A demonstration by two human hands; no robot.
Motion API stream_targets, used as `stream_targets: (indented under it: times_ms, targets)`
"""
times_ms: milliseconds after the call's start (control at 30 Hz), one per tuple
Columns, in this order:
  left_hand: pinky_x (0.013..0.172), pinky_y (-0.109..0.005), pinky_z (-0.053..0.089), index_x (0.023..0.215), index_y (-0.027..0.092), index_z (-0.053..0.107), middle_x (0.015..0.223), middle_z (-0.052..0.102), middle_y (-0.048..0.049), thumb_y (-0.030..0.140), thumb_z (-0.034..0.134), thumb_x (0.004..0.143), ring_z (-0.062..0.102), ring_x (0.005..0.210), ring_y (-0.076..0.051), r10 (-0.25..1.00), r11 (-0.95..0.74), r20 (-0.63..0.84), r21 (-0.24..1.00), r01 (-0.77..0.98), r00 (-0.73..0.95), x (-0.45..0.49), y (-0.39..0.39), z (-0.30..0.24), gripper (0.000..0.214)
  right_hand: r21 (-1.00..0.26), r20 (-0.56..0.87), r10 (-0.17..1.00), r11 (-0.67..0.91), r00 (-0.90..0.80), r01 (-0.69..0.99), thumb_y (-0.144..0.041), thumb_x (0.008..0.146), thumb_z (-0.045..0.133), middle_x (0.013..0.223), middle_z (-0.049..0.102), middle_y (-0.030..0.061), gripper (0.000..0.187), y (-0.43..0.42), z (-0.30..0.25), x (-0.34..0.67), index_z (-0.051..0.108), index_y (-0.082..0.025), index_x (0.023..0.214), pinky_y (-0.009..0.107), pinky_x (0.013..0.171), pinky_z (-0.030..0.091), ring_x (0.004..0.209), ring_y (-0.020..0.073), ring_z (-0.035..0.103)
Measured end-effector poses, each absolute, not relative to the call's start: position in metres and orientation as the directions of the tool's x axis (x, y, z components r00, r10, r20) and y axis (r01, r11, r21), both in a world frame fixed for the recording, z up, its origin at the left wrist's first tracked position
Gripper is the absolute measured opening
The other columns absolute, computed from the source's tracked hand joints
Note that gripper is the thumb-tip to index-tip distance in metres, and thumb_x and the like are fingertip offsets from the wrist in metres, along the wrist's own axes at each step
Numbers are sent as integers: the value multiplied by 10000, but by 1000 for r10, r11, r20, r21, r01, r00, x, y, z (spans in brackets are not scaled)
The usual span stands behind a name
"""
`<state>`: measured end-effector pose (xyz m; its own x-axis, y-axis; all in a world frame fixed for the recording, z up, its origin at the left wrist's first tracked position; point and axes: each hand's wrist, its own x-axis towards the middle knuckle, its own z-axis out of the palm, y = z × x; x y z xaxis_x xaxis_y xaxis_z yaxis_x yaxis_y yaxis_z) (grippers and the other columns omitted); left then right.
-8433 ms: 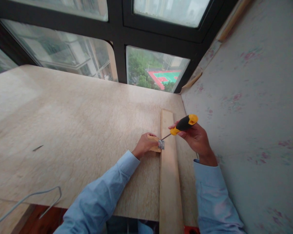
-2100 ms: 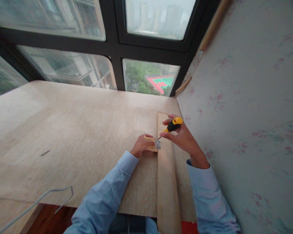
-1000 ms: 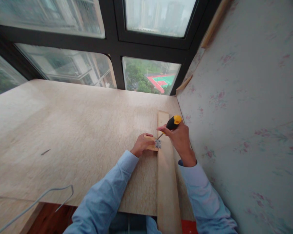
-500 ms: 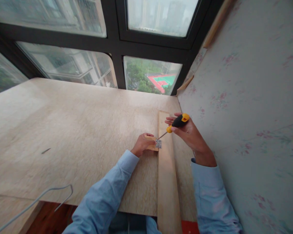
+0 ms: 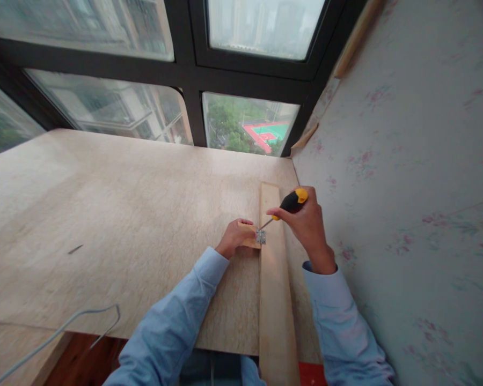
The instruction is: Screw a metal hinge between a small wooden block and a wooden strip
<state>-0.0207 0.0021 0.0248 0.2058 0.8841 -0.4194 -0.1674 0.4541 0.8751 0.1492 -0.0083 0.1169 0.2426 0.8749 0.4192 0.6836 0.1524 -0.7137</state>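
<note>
A small metal hinge [image 5: 261,237] spans a short wooden block [image 5: 250,244] and a long wooden board [image 5: 274,289], which lie side by side on the stone-look sill. My left hand [image 5: 236,236] is closed on the block, its fingertips close to the hinge. In my right hand [image 5: 308,222] is a screwdriver [image 5: 292,202] with a black and yellow handle, held at a slant. Its tip meets the upper left part of the hinge; the screw there is too small to make out clearly.
A wall with flowered paper [image 5: 386,187] rises close on the right. Dark-framed windows [image 5: 193,80] stand behind the sill [image 5: 145,203]. A thin dark sliver [image 5: 75,249] lies at the left, and a grey cable [image 5: 64,326] crosses the front left edge.
My right hand's fingers have drawn in around the screwdriver handle, and its wrist has shifted left. My left hand, the block and the board have stayed put.
</note>
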Motion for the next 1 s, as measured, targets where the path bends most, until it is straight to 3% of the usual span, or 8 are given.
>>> stream_targets:
  times_ms: [133,233,333,433,500,667,800,1000]
  targets:
    - [567,-261,464,949,85,602,800,668,-70,43,788,546,615,620,-151,881,457,-421,875,-161,215,-21,2,24,446,-692,410,872,106,268,715,-697,567,737,672,558,-22,636,-7,115,143,464,-216,882,288,546,420,578,173,530]
    - [574,-271,469,960,83,596,816,670,-83,52,781,543,623,636,-165,885,448,-408,877,-173,223,-21,2,22,458,-753,338,914,118,227,648,-639,589,762,667,564,-17,568,-6,112,143,481,-209,832,308,587,457,605,175,543]
    - [568,-274,469,940,81,590,792,663,-78,49,767,537,617,623,-165,887,446,-404,874,-194,222,-21,3,21,441,-896,218,975,183,43,404,-536,604,804,938,653,56,558,-7,110,151,524,-207,957,358,762,527,888,227,633]
    - [562,-272,463,913,81,591,764,654,-72,46,775,515,602,599,-153,886,454,-416,869,-197,206,-21,4,20,440,-973,155,977,177,-149,147,-418,656,806,1269,583,99,664,-10,110,163,449,-259,1193,404,932,510,1218,244,541]
    - [567,-276,464,915,82,593,775,661,-81,57,788,501,607,607,-159,886,453,-416,871,-192,206,-21,4,19,458,-984,125,973,146,-193,99,-386,698,784,1297,580,104,639,-11,111,169,433,-264,1218,429,969,499,1250,240,528]
    - [582,-277,469,925,83,591,803,674,-96,111,825,477,622,627,-168,888,445,-393,864,-236,237,-22,5,15,506,-969,95,995,96,-17,226,-428,649,813,993,714,94,461,-6,110,165,548,-192,943,439,879,553,929,247,692]
    - [554,-270,465,920,85,595,771,664,-79,132,814,487,614,607,-164,887,445,-397,870,-212,234,-22,5,14,487,-912,168,981,117,99,394,-448,583,846,868,721,64,499,-3,107,161,558,-192,901,384,719,577,800,250,701]
    - [547,-252,468,945,92,602,778,663,-56,137,792,514,614,618,-150,892,431,-385,882,-192,235,-22,3,17,473,-750,245,958,91,147,655,-537,578,820,711,657,28,527,-6,112,159,572,-181,877,330,565,505,630,222,637]
